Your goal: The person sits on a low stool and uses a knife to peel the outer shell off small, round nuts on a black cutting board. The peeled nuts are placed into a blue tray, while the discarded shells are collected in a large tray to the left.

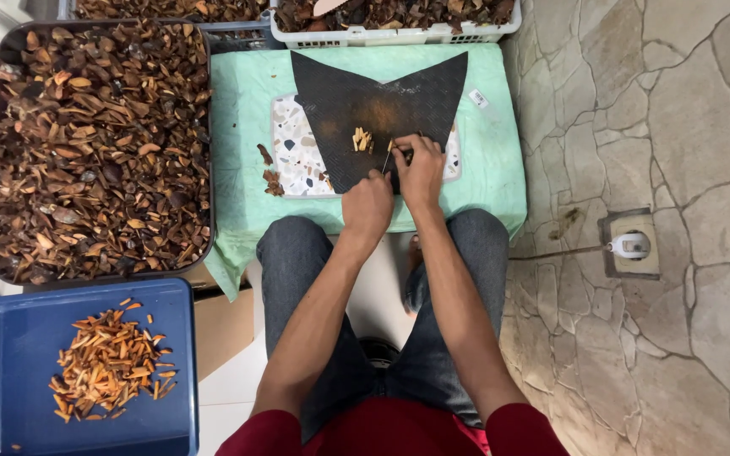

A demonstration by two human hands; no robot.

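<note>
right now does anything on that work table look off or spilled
A few brown husk scraps lie loose on the green cloth, off the dark mat where both hands work. Otherwise nothing stands out.

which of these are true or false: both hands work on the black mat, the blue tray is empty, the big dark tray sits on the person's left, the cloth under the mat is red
1. Both hands, left hand and right hand, work on the black mat: true.
2. The blue tray is empty: false, it holds a pile of orange-brown slivers.
3. The big dark tray of brown husks sits on the person's left: true.
4. The cloth under the mat is red: false, it is pale green.
</note>
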